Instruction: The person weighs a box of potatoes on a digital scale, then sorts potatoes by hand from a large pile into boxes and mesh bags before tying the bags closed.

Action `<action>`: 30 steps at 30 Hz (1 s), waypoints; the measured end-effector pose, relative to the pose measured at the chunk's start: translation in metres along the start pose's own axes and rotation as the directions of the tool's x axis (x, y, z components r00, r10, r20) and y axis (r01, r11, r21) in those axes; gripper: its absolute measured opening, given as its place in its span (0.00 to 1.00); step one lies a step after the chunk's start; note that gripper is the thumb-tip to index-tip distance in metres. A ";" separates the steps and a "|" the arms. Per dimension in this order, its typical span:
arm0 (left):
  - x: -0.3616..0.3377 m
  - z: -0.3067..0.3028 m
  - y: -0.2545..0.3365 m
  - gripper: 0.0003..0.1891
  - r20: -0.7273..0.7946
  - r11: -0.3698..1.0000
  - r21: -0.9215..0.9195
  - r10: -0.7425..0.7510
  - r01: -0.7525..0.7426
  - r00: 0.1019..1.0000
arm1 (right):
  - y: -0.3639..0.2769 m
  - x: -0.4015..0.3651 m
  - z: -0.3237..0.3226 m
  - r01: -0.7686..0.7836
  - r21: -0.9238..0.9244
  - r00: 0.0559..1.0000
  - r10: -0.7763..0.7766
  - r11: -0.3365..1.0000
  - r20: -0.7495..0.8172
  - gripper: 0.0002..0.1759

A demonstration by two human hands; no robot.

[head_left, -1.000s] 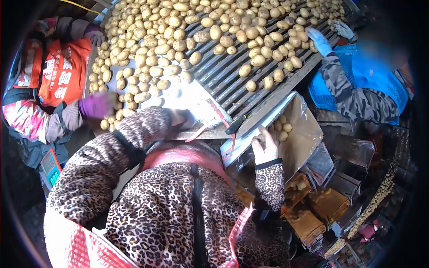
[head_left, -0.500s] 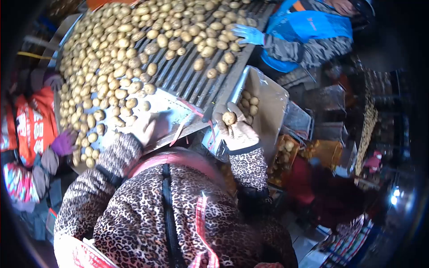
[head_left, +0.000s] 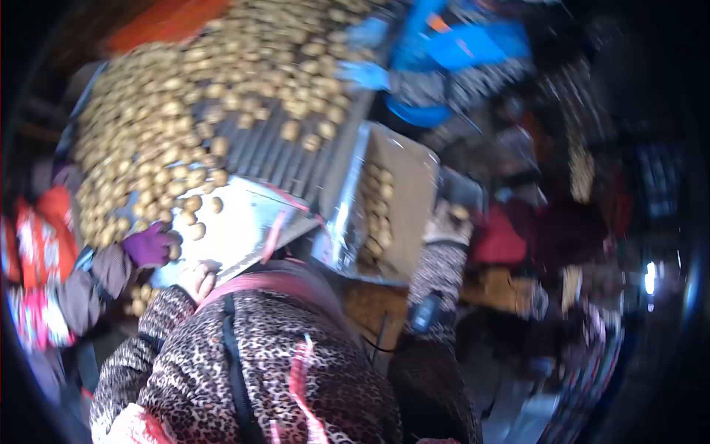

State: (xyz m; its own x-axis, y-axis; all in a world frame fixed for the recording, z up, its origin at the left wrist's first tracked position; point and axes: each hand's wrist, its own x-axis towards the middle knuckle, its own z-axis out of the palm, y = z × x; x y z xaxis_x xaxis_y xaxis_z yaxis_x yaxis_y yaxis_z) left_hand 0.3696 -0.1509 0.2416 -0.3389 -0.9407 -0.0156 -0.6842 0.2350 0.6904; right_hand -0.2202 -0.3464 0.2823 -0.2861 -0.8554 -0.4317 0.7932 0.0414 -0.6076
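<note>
My right hand is stretched out to the right, past the far edge of a plastic-lined carton, and is closed round a potato. Inside the carton, potatoes lie along its left side. My left hand is low at the near edge of the sorting table's pale sheet, close to my body. Its fingers look curled, but blur hides whether they hold anything. Many potatoes cover the slatted table beyond.
A co-worker's purple glove is on the left, near my left hand. Across the table a co-worker in blue reaches over the potatoes with a light-blue glove. A person in dark red is at the right, beyond my right hand.
My right hand has moved right with the potato, from over the carton's near-left side to beyond its right edge. My left hand has drawn back toward my body. The purple glove has reached inward.
</note>
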 end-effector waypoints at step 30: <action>0.004 -0.026 0.014 0.22 0.041 0.844 0.244 -0.501 0.478 0.864 | 0.345 0.086 0.401 0.574 -0.381 0.819 0.512 -0.725 0.260 0.40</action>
State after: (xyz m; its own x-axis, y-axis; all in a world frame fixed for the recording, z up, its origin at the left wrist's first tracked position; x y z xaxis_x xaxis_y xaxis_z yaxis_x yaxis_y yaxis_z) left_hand 0.3755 -0.1576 0.2699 0.0235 -0.9210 -0.3888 -0.8970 -0.1912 0.3985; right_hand 0.2444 -0.6131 0.3031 0.3118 -0.8134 -0.4911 -0.9438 -0.3247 -0.0614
